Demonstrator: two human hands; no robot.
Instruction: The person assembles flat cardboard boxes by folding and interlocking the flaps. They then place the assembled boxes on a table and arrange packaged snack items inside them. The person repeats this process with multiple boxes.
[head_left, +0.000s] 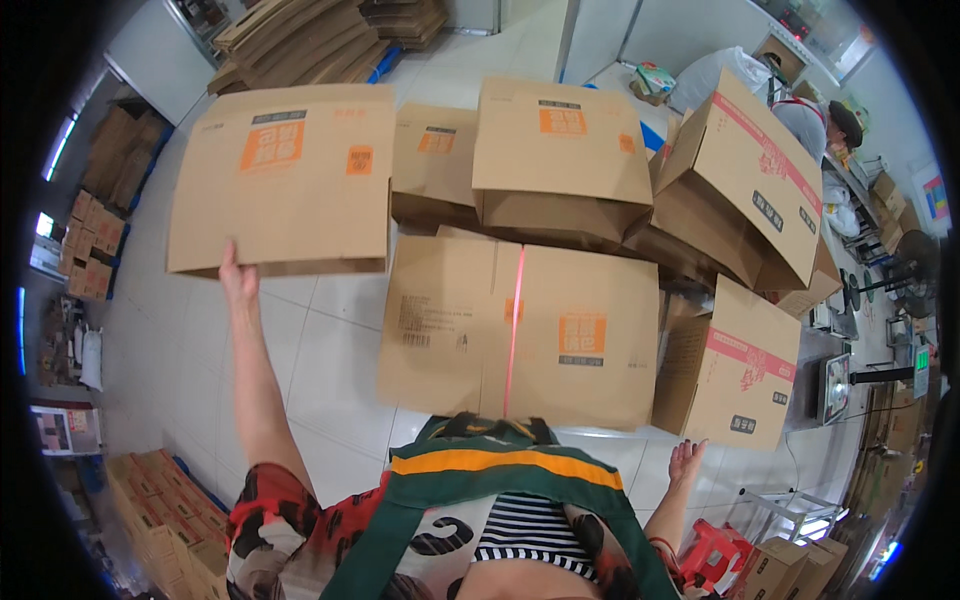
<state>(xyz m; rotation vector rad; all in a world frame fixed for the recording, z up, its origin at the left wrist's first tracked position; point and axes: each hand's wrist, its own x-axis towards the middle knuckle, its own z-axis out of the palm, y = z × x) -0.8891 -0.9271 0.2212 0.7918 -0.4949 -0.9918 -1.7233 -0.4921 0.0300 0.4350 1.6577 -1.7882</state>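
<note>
My left hand (240, 276) grips the lower edge of a large cardboard box (285, 187) with orange print, the thumb lying on its front face. My right hand (686, 459) is at the lower right, palm up with fingers spread, just below a cardboard box (750, 375) with a pink band; whether it touches that box I cannot tell. Directly before me lies a stack of flattened cartons (450, 330) with a pink strap across it. Behind it stand an orange-printed box (562, 161) and, tilted at the right, a pink-banded box (757, 180).
Flattened cardboard (300, 49) is piled at the far left. More cartons (161, 517) stand at the lower left. A person in a dark cap (846, 124) is at the upper right. A scale with a display (834, 388), a black fan (911, 274) and a red plastic item (712, 555) are at the right.
</note>
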